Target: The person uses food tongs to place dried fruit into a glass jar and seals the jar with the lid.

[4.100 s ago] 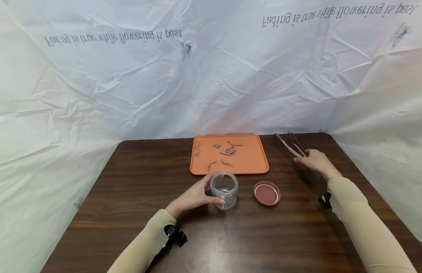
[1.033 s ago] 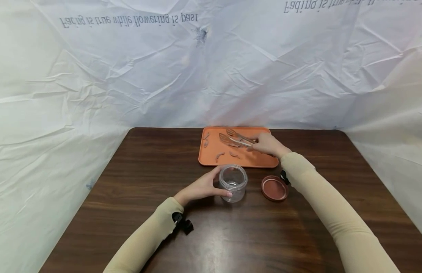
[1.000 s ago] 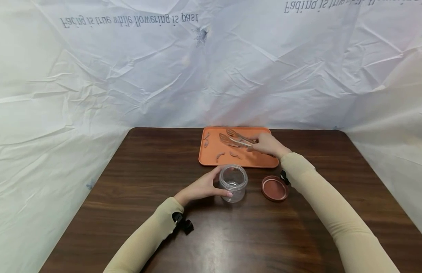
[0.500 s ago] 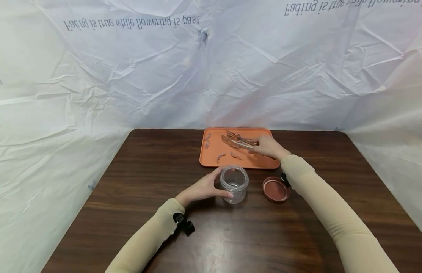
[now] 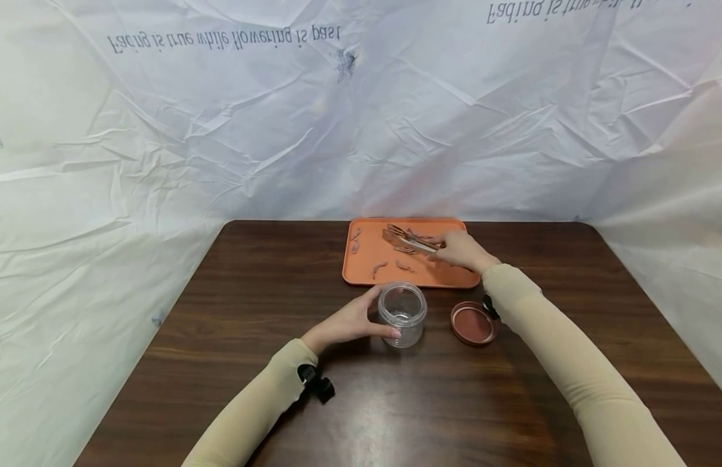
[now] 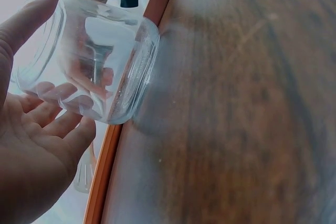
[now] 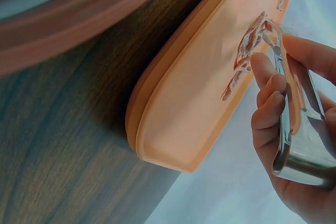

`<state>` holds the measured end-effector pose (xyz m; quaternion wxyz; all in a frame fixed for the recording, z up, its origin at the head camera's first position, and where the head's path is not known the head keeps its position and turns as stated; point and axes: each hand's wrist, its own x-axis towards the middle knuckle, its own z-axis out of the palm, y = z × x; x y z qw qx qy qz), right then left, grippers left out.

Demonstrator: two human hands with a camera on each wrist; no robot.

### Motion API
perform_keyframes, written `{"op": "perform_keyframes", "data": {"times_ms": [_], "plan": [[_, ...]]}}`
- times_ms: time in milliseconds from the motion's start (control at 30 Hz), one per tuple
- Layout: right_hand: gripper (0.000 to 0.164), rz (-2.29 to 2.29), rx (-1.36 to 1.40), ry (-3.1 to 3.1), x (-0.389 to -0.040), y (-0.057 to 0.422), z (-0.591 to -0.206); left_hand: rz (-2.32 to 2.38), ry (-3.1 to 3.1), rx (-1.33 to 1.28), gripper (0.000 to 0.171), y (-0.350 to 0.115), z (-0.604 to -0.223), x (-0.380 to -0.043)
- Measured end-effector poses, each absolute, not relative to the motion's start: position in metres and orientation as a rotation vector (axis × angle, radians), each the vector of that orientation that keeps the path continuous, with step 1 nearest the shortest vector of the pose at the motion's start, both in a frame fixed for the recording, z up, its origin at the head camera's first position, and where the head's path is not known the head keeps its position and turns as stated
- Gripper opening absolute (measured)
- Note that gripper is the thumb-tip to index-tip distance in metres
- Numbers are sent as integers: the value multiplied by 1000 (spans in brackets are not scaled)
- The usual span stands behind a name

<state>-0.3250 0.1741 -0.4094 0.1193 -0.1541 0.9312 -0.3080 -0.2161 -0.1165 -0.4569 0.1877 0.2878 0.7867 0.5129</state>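
My left hand [image 5: 350, 319] grips a clear, lidless jar [image 5: 409, 334] standing upright on the table. In the left wrist view, thumb and fingers wrap around the jar wall [image 6: 100, 30]. Metal tongs [image 5: 418, 244] are in my right hand [image 5: 462, 251], slanting left over the orange tray [image 5: 366, 263]. Their slotted heads sit close together at the middle pile of shrivelled reddish-brown strips [image 7: 249, 43]. In the right wrist view, my thumb and fingers squeeze the tongs' arms [image 7: 294, 93]; I cannot tell whether a strip is between the heads.
An upturned red-brown lid [image 5: 473, 323] lies right of the jar, below my right wrist. More strips [image 5: 379, 269] are scattered near the tray's front and left. The dark wooden table [image 5: 267, 279] ends at a white sheet [image 5: 279, 143] behind and on both sides.
Over about three seconds my right hand carried the tongs left from beside the tray to above it. During the last second the tongs' heads drew together. The left hand keeps hold of the jar.
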Motion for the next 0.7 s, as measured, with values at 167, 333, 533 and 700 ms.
{"op": "perform_keyframes", "data": {"times_ms": [167, 333, 533, 700], "plan": [[53, -894, -459, 2735, -326, 176, -409, 1451, 2205, 813, 91, -115, -457, -217], [53, -892, -463, 2740, -327, 176, -405, 1458, 2205, 808, 91, -115, -456, -217], [52, -886, -438, 2758, -327, 177, -401, 1461, 2213, 800, 91, -115, -455, -217], [53, -889, -427, 2766, -327, 180, -397, 1456, 2211, 804, 92, -115, -457, -217]]}}
